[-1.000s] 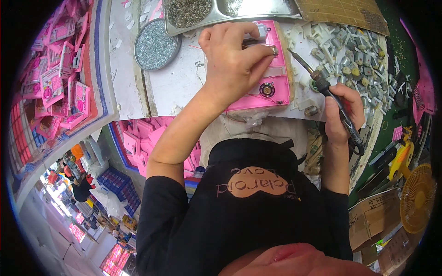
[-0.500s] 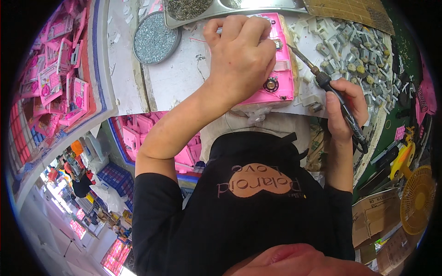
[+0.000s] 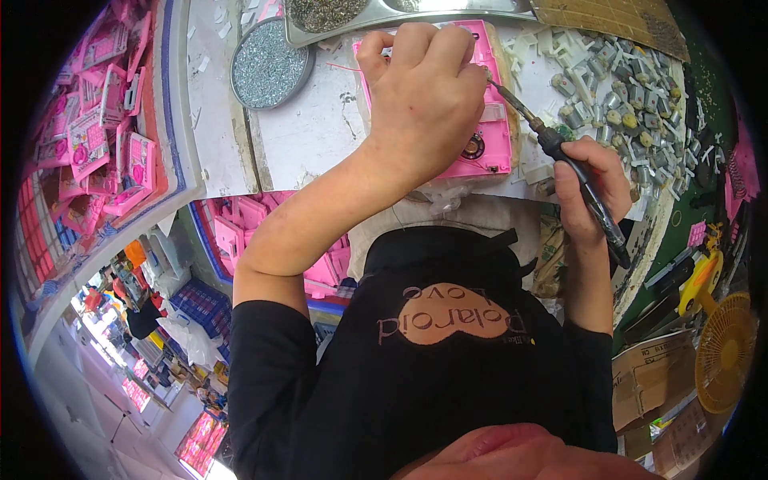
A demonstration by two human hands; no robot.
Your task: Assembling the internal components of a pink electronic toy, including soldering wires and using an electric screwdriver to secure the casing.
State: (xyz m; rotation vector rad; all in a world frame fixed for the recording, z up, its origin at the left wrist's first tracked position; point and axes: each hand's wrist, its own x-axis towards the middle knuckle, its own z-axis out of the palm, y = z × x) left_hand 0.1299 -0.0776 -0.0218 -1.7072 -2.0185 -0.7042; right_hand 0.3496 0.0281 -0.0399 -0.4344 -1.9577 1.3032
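Note:
A pink plastic toy casing [image 3: 500, 150] lies on the worktable in front of me, with a small round speaker [image 3: 474, 146] fitted in its near end. Over the casing's left side arches my left hand [image 3: 424, 100], its fingers curled together; the fingertips and whatever they pinch are hidden behind the hand. My right hand [image 3: 588, 188] is wrapped around the black handle of a soldering iron [image 3: 552, 140]. The iron's tip reaches into the casing just right of my left fingers; whether it touches a part cannot be made out. A thin red wire [image 3: 344, 67] sticks out left of the hand.
Small metal motors [image 3: 612, 116] and white plastic pieces are heaped on the right. A round dish of small silvery parts [image 3: 272, 68] stands back left, beside a metal tray [image 3: 376, 20]. Pink toy shells [image 3: 88, 144] fill the far left. A yellow fan [image 3: 726, 352] is at lower right.
My right hand has shifted slightly left, bringing the soldering iron's tip inward over the casing, close to my left fingers. The left hand has moved only a little.

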